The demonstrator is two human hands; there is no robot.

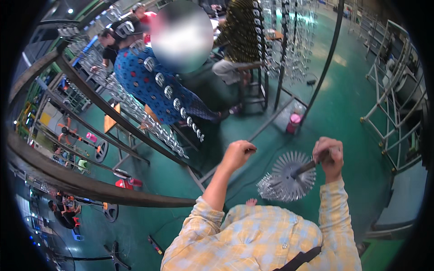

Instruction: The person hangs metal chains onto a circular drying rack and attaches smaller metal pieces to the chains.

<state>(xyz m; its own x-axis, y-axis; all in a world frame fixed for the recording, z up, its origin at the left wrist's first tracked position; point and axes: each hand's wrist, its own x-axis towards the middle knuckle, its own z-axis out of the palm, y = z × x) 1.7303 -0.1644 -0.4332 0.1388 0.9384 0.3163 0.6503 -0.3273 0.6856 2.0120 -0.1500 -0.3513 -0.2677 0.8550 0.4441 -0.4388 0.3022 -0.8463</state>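
My right hand [330, 157] is closed around the end of a dark rod [305, 169] that runs to the hub of a round grey slotted disc [281, 168]. Narrow fingers fan out all round the disc's rim. Small shiny metal parts [273, 188] crowd its lower left edge; their exact kind is too small to tell. To the left of the disc and apart from it, my left hand [238, 155] is raised with its fingers curled and pressed together. What those fingers hold, if anything, is hidden.
Dark curved frame bars [99, 182] cross the left side. Chains of shiny metal pieces [168, 92] hang ahead, near a seated person in blue patterned clothes [140, 83]. A pink-topped container [294, 121] stands beyond the disc. A metal tube frame [379, 90] stands right.
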